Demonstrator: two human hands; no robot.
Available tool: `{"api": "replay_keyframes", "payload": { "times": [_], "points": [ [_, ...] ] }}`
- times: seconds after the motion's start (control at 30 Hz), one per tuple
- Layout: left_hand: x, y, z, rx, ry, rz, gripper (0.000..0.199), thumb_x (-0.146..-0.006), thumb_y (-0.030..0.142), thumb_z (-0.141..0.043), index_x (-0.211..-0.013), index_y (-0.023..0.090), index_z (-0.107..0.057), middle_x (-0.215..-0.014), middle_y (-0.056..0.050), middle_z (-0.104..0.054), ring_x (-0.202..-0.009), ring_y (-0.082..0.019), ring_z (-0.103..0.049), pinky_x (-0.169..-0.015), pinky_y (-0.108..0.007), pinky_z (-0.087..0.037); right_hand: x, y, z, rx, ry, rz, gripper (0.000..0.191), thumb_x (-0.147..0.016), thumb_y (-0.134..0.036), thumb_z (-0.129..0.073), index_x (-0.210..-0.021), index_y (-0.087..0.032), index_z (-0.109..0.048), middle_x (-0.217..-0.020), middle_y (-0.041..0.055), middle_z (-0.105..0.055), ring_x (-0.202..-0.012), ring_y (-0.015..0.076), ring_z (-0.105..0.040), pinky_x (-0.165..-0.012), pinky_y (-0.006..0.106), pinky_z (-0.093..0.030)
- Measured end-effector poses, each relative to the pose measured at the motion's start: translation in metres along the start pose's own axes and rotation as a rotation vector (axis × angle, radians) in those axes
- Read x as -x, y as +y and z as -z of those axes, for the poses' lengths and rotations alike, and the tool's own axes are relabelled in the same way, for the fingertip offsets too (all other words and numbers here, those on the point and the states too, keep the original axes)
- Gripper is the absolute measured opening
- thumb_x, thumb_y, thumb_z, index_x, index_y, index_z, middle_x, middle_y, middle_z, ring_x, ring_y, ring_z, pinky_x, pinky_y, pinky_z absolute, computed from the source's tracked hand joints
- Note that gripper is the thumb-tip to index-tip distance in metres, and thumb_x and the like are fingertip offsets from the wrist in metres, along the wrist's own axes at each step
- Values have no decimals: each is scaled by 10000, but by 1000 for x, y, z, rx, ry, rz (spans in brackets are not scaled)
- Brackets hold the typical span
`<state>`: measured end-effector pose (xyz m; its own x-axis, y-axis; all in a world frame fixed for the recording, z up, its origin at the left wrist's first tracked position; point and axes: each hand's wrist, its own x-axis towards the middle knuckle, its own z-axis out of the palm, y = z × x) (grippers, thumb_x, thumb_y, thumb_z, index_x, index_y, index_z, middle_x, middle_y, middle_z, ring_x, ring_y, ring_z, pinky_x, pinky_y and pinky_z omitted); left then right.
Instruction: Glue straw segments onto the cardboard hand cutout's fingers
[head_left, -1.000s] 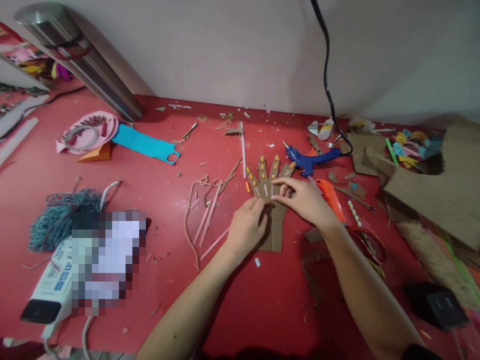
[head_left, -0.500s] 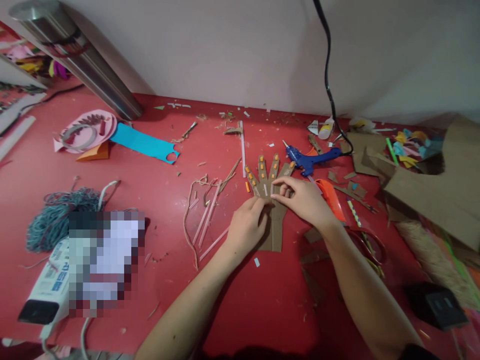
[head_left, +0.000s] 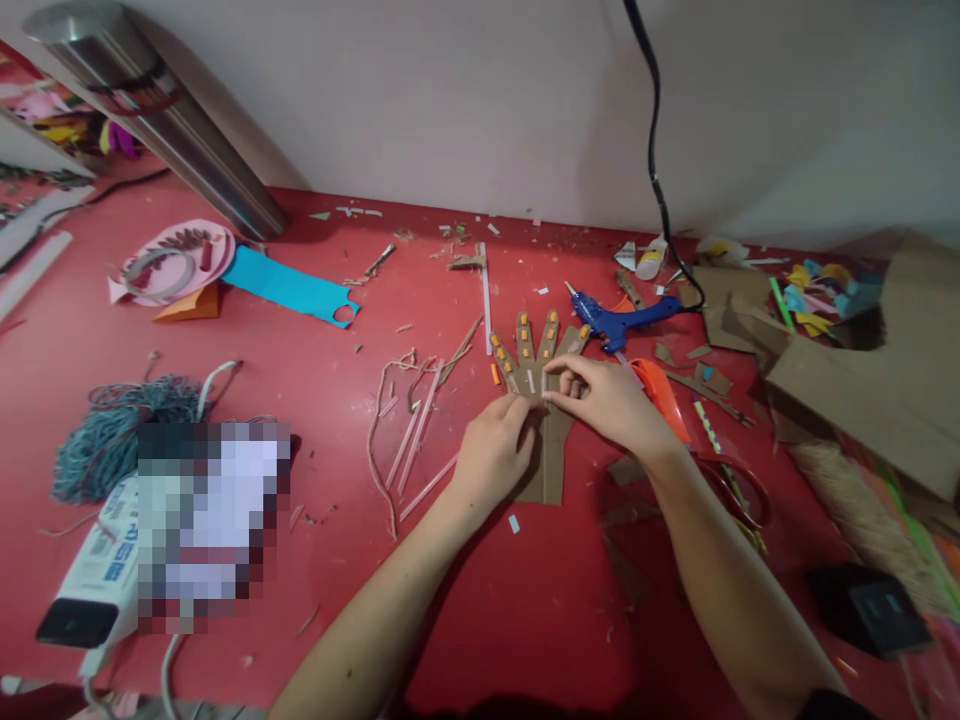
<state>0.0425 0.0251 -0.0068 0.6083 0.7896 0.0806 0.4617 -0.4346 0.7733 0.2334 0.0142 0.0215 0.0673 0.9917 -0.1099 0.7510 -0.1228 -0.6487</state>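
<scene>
On a smooth red tabletop (head_left: 495,620), blue lettering (head_left: 112,560) on a white block (head_left: 124,592) is blurred beyond reading. A flat cardboard hand (head_left: 553,470), studded with orange tubes (head_left: 553,317), is laid centrally, touched by the curled left hand (head_left: 491,450); whether anything is gripped cannot be told. Between parted thumb and forefinger of the right hand (head_left: 615,405), a clear straw piece (head_left: 545,382) is held.

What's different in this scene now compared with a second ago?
Nothing visibly moved beyond a slight shift of the view; I see nothing taken hold of or let go. The left hand stayed on the cardboard hand cut-out, the right hand over it too, and the blue glue gun lay unmoved.
</scene>
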Motion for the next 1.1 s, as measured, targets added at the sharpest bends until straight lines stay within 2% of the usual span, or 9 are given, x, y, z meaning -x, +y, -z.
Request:
{"api": "replay_keyframes", "payload": {
  "times": [0.27,0.8,1.1],
  "points": [
    [1,-1,0,0,1,-5,224,-957,94,-457,-1072,192,-621,-1060,-75,-729,-986,-223,-687,-874,-335,-544,-2,1,-3,13,17,-30,205,-832,-303,-703,-1022,-234,-673,-738,-8,-648,-689,159,-611,-642,278,-444],
    [1,0,-1,-11,-7,10,214,-960,97,-460,-1064,190,-622,-1057,-76,-720,-978,-215,-682,-870,-329,-543,-2,3,-1,41,-25,32,201,-842,-305,-697,-1030,-247,-656,-748,-10,-662,-694,159,-624,-658,286,-454],
    [0,0,0,-6,2,2,228,-942,80,-476,-1073,189,-626,-1056,-75,-721,-978,-222,-681,-864,-330,-538,-1,0,-4,19,6,-6,193,-850,-285,-678,-1037,-240,-655,-746,-6,-656,-706,164,-629,-672,296,-467]
  ]
}}
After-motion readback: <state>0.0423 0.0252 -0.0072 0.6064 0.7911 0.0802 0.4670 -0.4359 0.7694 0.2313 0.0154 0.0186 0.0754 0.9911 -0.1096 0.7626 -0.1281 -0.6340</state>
